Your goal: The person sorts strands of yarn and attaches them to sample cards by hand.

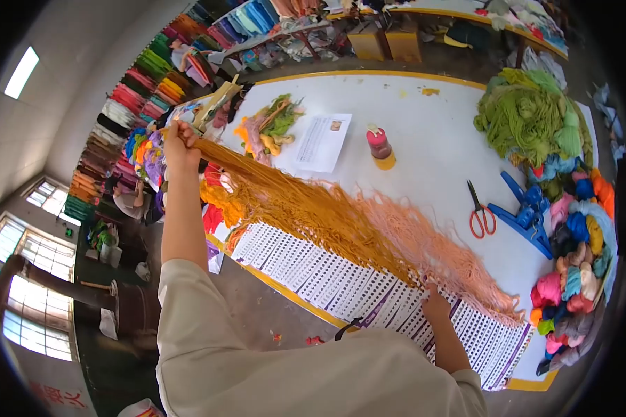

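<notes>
My left hand point(181, 146), raised at the table's left end, is closed around one end of a long hank of mustard yarn point(278, 198). The strands stretch diagonally across the table to my right hand point(436, 304), whose fingers pinch the yarn's other end low over the cards. Under the hank lie white card strips point(327, 274) with rows of dark dots and some purple edges. Peach yarn point(431, 243) is spread loosely along the far side of the mustard strands, partly over the cards.
Beyond the yarn are a printed sheet point(323, 142), a pink-capped bottle point(380, 147), scissors point(481, 214) and a blue plastic tool point(525, 215). Green yarn point(528, 111) and mixed coloured skeins point(570, 271) heap at the right. Two people are at the left by yarn racks point(129, 104).
</notes>
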Available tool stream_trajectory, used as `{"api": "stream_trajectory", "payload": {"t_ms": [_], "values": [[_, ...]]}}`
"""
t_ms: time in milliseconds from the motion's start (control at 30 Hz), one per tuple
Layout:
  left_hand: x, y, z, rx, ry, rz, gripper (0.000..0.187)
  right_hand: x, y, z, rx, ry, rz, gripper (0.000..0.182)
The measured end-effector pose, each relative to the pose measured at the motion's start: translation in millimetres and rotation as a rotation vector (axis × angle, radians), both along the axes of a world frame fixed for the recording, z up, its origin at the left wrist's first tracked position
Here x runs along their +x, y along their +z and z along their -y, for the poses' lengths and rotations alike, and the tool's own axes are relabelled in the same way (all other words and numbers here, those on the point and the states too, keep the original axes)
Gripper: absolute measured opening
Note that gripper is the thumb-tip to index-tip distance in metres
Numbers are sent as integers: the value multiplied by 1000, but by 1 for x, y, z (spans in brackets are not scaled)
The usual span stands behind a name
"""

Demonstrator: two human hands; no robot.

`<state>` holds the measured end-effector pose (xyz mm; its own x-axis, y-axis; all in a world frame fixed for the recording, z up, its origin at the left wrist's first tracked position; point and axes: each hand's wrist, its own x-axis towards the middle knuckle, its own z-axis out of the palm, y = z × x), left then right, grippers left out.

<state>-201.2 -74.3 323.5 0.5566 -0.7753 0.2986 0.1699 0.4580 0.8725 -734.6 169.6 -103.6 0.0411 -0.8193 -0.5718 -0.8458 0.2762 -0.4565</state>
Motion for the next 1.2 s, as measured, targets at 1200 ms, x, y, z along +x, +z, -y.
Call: {"api": "stream_trajectory", "payload": {"t_ms": [1200], "values": [[-318, -129, -185, 508, -871, -264, 25, 28, 270, 10, -201, -497, 1398, 8]]}}
